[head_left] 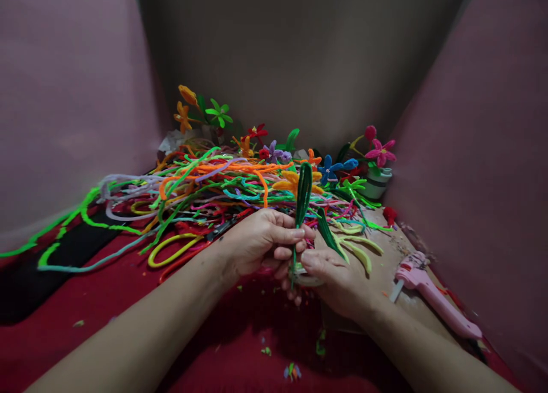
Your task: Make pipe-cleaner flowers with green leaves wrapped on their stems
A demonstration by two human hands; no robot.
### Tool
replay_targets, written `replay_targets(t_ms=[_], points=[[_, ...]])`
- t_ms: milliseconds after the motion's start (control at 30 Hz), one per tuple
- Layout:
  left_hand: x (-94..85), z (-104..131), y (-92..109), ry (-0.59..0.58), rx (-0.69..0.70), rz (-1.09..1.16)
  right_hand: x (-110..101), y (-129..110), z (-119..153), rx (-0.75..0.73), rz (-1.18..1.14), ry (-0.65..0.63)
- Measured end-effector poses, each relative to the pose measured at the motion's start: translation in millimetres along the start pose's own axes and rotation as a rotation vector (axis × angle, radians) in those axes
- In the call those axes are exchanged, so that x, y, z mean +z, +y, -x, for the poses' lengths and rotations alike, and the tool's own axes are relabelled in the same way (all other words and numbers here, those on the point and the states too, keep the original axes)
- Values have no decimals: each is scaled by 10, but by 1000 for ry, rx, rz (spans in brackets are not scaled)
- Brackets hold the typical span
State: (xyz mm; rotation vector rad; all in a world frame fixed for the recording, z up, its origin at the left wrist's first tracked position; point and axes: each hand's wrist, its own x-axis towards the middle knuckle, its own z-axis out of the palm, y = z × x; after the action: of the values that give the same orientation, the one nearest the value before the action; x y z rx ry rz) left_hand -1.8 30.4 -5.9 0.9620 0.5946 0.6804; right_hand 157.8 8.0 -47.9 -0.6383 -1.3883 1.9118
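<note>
My left hand (261,239) pinches the stem of a dark green pipe-cleaner leaf (303,193) between thumb and fingers. The leaf stands upright, its looped blade above my fingertips and its thin stem running down between my hands. Just right of the stem, my right hand (331,273) is closed around a pale ring that looks like a roll of tape (307,279); my fingers cover part of it. Behind my right hand lie another dark green leaf (327,231) and a pale yellow pipe-cleaner piece (359,253) with several curved strips.
A heap of colourful pipe cleaners (214,181) spreads behind my hands, with yellow-handled scissors (171,250) at its front. Pipe-cleaner flowers (274,150) stand at the back, one in a pale pot (377,183). A pink glue gun (436,299) rests on cardboard (385,253) to the right.
</note>
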Motion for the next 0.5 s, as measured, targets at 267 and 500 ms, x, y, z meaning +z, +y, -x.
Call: replay_targets(t_ms=[267, 500], points=[[-73, -9, 23, -51, 19, 63, 4, -38, 10, 15, 151, 62], [-40, -60, -30, 44, 63, 33, -4, -53, -9, -40, 199, 151]])
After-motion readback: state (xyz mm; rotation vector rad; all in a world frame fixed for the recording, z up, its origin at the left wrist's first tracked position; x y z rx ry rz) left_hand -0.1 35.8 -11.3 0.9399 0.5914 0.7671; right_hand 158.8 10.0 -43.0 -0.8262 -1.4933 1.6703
